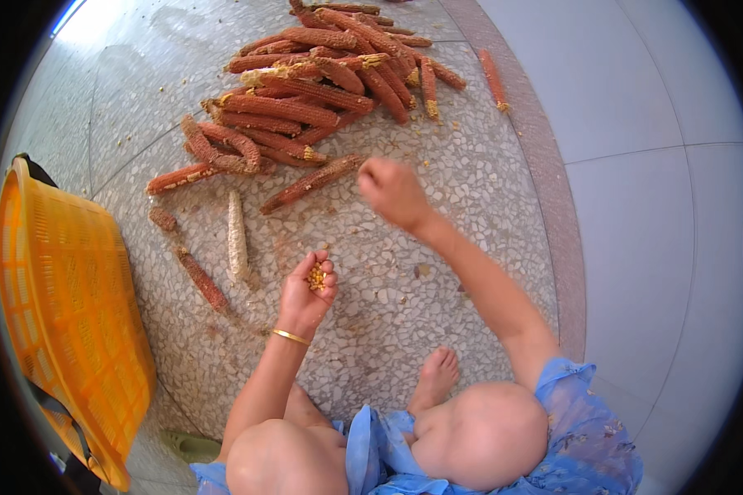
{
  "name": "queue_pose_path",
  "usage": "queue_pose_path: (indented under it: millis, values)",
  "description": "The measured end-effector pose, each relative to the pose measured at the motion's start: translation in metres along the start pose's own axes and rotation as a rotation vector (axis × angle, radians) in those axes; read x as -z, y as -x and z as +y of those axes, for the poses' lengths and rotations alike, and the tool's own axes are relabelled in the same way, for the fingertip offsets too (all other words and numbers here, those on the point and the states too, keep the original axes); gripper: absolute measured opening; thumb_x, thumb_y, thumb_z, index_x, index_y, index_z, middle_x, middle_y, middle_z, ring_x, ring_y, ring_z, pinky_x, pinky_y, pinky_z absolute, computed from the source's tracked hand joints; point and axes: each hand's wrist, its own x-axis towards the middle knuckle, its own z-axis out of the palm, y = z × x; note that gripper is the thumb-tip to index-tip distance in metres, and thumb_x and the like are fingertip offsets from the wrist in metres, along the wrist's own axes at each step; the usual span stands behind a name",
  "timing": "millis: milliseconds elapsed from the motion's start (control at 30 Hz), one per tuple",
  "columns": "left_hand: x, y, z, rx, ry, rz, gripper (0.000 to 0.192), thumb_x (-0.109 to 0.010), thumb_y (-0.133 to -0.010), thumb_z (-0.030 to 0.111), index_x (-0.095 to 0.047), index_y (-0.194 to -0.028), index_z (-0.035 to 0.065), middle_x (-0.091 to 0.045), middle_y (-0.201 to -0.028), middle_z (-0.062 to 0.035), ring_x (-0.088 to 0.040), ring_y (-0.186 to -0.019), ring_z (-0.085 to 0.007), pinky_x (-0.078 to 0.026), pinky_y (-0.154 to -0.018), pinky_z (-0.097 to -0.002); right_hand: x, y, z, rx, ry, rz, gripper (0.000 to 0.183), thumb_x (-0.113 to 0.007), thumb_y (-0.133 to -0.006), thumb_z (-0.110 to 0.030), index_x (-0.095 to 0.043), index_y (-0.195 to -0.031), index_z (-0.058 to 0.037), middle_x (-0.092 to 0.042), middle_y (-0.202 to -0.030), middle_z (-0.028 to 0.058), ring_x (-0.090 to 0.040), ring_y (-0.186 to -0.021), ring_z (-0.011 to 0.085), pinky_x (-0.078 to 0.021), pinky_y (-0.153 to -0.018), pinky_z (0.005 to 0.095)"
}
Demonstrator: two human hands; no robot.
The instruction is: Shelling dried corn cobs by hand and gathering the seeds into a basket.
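Loose yellow corn kernels (316, 276) lie in my left hand (308, 291), whose fingers curl around them, palm up, low in the middle of the view. A gold-coloured bangle (291, 337) circles that wrist. My right hand (391, 189), slightly blurred, has its fingers bent in just beside the end of a dark reddish corn cob (312, 184); whether it touches the cob or holds anything small cannot be told. Beyond both hands lies a heap of red shelled corn cobs (285, 111), some with kernels left at their tips. A whitish cob (237, 238) rests left of centre.
An orange plastic basket (77, 297) stands at the left. Near it lie a broken cob piece (163, 218) and a dark red cob (203, 281). Another cob (493, 80) lies at the right, by the floor's border strip. My bare foot (435, 374) is on the speckled floor.
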Motion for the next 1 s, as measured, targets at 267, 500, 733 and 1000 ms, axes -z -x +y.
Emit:
queue_pose_path:
  millis: [267, 500, 733, 1000]
  values:
    - [-0.023, -0.009, -0.012, -0.021, -0.003, 0.077, 0.025, -0.041, -0.094, 0.028, -0.055, -0.093, 0.0064, -0.056, -0.077, -0.0056, -0.049, -0.060, -0.0153, -0.040, -0.045, -0.0231, 0.015, 0.047, -0.040, 0.092, -0.139, -0.276, 0.011, -0.053, -0.077, -0.014, -0.060, -0.078, -0.0048, -0.059, -0.076, 0.0124, -0.059, -0.070, 0.0311, -0.0476, -0.060, 0.0404]
    - [-0.007, -0.002, -0.009, 0.032, -0.029, -0.047, 0.023, -0.040, -0.095, 0.026, -0.053, -0.090, 0.0073, -0.051, -0.071, -0.0031, -0.043, -0.054, -0.0118, -0.031, -0.040, -0.0210, -0.004, -0.012, 0.068, -0.228, -0.017, 0.098, 0.012, -0.056, -0.070, -0.013, -0.061, -0.071, -0.0025, -0.062, -0.074, 0.0163, -0.060, -0.073, 0.0325, -0.0469, -0.063, 0.0423]
    - [-0.006, 0.000, -0.003, 0.035, -0.026, 0.009, 0.023, -0.040, -0.095, 0.026, -0.052, -0.088, 0.0079, -0.050, -0.071, -0.0023, -0.042, -0.055, -0.0114, -0.031, -0.040, -0.0208, -0.024, -0.030, 0.074, -0.296, 0.253, -0.015, 0.012, -0.059, -0.070, -0.012, -0.063, -0.074, -0.0027, -0.063, -0.076, 0.0176, -0.060, -0.074, 0.0343, -0.0477, -0.068, 0.0415]
    - [0.002, -0.005, 0.001, 0.044, 0.016, 0.013, 0.024, -0.041, -0.094, 0.027, -0.054, -0.091, 0.0080, -0.051, -0.073, -0.0029, -0.045, -0.057, -0.0128, -0.034, -0.041, -0.0210, -0.025, 0.003, 0.019, -0.263, -0.061, -0.065, 0.015, -0.060, -0.071, -0.017, -0.061, -0.072, -0.0024, -0.061, -0.065, 0.0151, -0.061, -0.060, 0.0269, -0.0484, -0.057, 0.0354]
